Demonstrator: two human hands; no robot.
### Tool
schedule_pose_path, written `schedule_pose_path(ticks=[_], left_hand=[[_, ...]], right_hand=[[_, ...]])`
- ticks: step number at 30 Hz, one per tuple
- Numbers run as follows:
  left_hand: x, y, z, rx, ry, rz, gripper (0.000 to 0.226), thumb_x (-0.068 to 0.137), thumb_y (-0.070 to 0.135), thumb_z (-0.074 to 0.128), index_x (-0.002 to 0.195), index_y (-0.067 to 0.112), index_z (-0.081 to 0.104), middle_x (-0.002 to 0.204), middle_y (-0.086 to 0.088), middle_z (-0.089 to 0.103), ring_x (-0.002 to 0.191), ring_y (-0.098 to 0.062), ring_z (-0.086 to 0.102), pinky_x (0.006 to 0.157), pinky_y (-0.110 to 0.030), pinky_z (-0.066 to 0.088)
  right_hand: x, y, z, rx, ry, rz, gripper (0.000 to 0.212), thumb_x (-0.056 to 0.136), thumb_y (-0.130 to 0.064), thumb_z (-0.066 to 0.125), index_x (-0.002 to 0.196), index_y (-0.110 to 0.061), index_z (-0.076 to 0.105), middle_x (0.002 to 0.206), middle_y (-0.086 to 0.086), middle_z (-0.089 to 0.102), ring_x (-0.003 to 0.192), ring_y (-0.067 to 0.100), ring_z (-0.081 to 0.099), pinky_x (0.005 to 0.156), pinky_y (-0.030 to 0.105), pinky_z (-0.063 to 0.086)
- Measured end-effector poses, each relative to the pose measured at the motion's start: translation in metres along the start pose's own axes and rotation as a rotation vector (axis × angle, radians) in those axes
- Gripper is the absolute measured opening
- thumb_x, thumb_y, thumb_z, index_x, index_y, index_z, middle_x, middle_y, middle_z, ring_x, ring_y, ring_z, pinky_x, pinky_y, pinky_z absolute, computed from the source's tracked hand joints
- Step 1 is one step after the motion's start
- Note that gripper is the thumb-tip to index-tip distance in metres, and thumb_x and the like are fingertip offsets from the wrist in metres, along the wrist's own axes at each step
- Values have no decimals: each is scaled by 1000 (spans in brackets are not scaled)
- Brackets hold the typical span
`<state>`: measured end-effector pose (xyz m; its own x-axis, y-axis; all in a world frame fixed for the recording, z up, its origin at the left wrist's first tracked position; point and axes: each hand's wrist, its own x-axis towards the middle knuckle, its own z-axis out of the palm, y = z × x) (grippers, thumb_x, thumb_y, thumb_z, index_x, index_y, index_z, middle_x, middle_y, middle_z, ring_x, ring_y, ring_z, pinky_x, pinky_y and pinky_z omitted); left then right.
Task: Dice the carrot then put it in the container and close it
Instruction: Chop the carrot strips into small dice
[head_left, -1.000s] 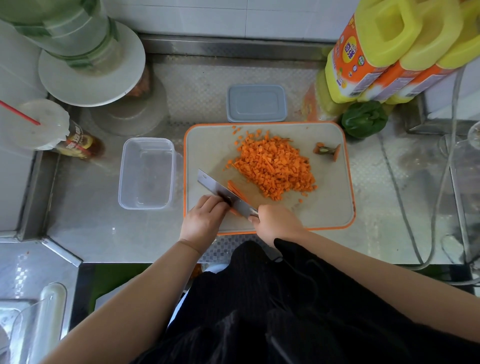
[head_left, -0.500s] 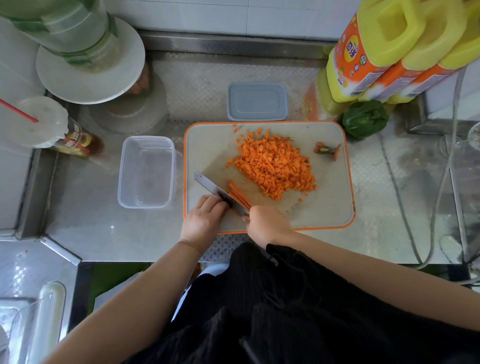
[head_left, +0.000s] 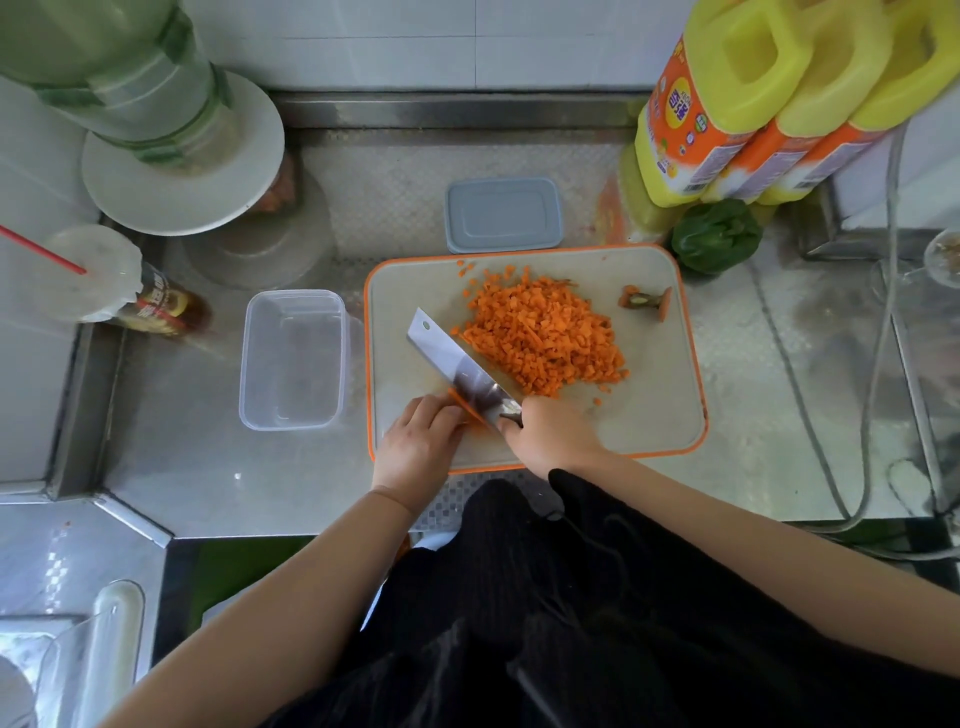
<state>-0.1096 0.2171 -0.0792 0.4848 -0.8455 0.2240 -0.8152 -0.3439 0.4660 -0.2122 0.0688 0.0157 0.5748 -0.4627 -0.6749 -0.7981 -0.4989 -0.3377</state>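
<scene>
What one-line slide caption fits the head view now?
Right hand slices carrot strips with a cleaver, left hand steadying them, beside diced carrot and an empty container.

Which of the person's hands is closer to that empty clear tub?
Left. The left hand rests at the cutting board's near left corner, just right of the tub. The right hand, gripping the knife, sits farther right.

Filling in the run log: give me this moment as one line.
stage: dicing | right hand: grips cleaver | left hand: holds carrot strips | diced pile: on board | container: empty, lid off
</scene>
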Motion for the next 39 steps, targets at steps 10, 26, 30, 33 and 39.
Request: schedule_pose_path(ticks=[10,26,30,33,39], left_hand=[[-2,10,-13,130,-101,111,22,90,19,52,106,16,68,106,-2,66,103,-26,58,90,-40,48],[85,42,-75,284,-784,-79,24,96,24,38,103,22,61,107,2,56,103,-22,49,90,-40,41],[95,42,-64,233,-888,-59,21,97,27,38,91,20,57,87,5,44,98,-23,48,85,-41,45],[106,43,-63,223,-905,-23,20,97,31,49,100,21,66,90,7,46,97,-19,49,85,-39,46],[116,50,-64,217,-946,-33,17,91,31,63,101,22,74,100,4,66,95,-16,59,84,-40,51]], right_hand=[[-10,-3,-6,1,68,-60,30,100,-37,42,83,-12,45,66,-3,42,71,22,48,60,30,34],[-38,0,12,-156,22,-219,46,100,-25,42,136,-2,26,111,13,59,90,29,58,65,33,34],[-38,2,13,-182,23,-217,47,99,-25,45,135,-2,26,115,13,58,98,28,59,66,33,34],[-39,5,9,-179,29,-230,42,98,-21,46,132,-3,29,114,12,58,96,28,59,65,32,33],[-43,4,3,-202,39,-265,37,98,-19,46,128,-4,30,110,12,58,85,26,55,64,33,33]])
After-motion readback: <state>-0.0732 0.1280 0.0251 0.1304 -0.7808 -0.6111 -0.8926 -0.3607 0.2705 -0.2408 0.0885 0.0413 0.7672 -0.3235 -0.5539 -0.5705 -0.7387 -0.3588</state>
